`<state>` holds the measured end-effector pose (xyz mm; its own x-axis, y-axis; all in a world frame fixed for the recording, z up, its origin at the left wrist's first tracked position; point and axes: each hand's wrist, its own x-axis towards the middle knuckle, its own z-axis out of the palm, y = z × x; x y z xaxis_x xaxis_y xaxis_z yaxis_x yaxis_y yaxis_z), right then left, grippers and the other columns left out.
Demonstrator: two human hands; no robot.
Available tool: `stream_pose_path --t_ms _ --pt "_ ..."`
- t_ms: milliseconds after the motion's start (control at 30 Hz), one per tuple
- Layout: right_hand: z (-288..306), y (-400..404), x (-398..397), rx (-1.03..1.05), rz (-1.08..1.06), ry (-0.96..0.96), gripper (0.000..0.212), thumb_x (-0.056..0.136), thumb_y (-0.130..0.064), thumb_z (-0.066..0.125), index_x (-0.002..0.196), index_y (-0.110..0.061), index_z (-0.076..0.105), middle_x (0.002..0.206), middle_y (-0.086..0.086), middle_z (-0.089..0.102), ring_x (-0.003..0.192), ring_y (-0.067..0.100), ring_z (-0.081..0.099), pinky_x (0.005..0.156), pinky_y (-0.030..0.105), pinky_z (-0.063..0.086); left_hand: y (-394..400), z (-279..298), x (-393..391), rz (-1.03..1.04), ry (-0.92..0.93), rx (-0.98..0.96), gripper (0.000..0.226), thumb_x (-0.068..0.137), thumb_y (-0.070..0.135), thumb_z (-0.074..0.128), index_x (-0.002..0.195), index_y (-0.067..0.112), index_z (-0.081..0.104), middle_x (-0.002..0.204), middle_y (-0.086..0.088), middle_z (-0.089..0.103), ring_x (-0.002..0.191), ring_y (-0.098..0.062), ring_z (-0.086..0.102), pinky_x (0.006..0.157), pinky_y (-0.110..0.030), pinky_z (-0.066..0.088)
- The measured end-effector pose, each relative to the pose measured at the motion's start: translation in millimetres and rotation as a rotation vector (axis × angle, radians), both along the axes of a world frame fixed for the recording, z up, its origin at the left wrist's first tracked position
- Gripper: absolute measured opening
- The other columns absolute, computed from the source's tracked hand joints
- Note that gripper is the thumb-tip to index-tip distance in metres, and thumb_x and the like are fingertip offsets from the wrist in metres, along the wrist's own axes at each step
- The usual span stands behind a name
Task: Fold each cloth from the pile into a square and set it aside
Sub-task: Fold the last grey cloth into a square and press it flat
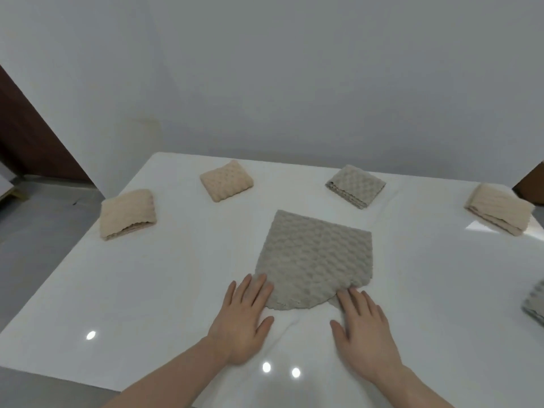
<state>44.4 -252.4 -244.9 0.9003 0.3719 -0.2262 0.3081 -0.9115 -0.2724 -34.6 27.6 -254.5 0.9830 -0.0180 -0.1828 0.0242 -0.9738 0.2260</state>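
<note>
**Grey cloth half-folded, four squares already set out**

Grey waffle-textured cloth [313, 260] lies at the middle of the white worktop [147, 290], laid flat, its near edge curving where a lower layer peeks out beside your right hand [365, 328]. Your left hand [243, 319] rests flat, fingers straight and spread, tips just on the cloth's near left corner. Your right hand lies flat too, fingers extended to the near right corner; neither hand grips anything.

By the look of it, you are mid-fold: the cloth seems doubled once and still larger than the finished pieces. The next move likely calls for pinching both near corners and carrying them to the far edge, keeping edges matched.

Beyond it, folded squares sit well apart along the far side: a beige square [128, 213] at left, a second beige one [226, 180], a grey square [354, 185], and a cream one [499, 209] at right. Another grey cloth [535, 301] shows at the right edge, cut off.
</note>
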Motion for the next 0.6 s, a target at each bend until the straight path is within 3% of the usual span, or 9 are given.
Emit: stream_pose_path --t_ms 167,267,333,467,600 --pt "-37.8 -1.9 -10.3 0.233 -0.063 -0.216 0.065 0.094 -0.055 0.036 0.155 -0.033 0.035 0.156 -0.015 0.032 0.153 0.014 0.018 0.127 0.042 0.011 -2.6 -22.5 -4.1 0.075 -0.163 -0.008 0.067 0.103 0.060 0.019 0.163 0.038 -0.002 0.167 0.022 -0.016 0.153 -0.006 -0.022 0.127 -0.041 -0.007" --pt "-44.0 -3.7 -9.2 0.281 -0.059 -0.287 0.054 0.093 -0.052 0.046 0.144 -0.034 0.047 0.144 -0.019 0.040 0.145 0.013 0.033 0.125 0.044 0.020 -2.8 -25.6 -4.5 0.073 -0.197 -0.025 0.067 0.102 0.061 0.022 0.162 0.040 0.002 0.167 0.026 -0.012 0.153 -0.002 -0.020 0.127 -0.037 -0.007" --pt "-45.1 -3.4 -10.9 0.334 -0.055 -0.343 0.039 0.092 -0.044 0.059 0.130 -0.036 0.054 0.132 -0.022 0.043 0.127 0.008 0.043 0.117 0.043 0.034 -3.6 -28.0 -6.1 0.075 -0.232 -0.049 0.066 0.101 0.061 0.025 0.161 0.042 0.007 0.166 0.029 -0.006 0.153 0.000 -0.016 0.127 -0.035 -0.006" --pt "-50.4 -4.7 -15.2 0.388 -0.048 -0.438 0.016 0.090 -0.036 0.063 0.104 -0.038 0.055 0.104 -0.024 0.045 0.103 0.007 0.043 0.091 0.029 0.040 -2.8 -35.3 -5.8 0.080 -0.320 -0.093 0.061 0.099 0.061 0.034 0.156 0.042 0.025 0.161 0.029 0.016 0.154 -0.001 0.002 0.128 -0.033 0.003" --pt "-55.2 -6.4 -12.0 0.419 -0.022 -0.485 0.009 0.094 -0.031 0.057 0.090 -0.037 0.051 0.093 -0.020 0.050 0.098 0.012 0.042 0.084 0.033 0.043 -4.5 -37.2 -7.4 0.106 -0.412 -0.139 0.048 0.096 0.058 0.042 0.141 0.041 0.044 0.141 0.024 0.042 0.137 -0.004 0.035 0.120 -0.029 0.026"
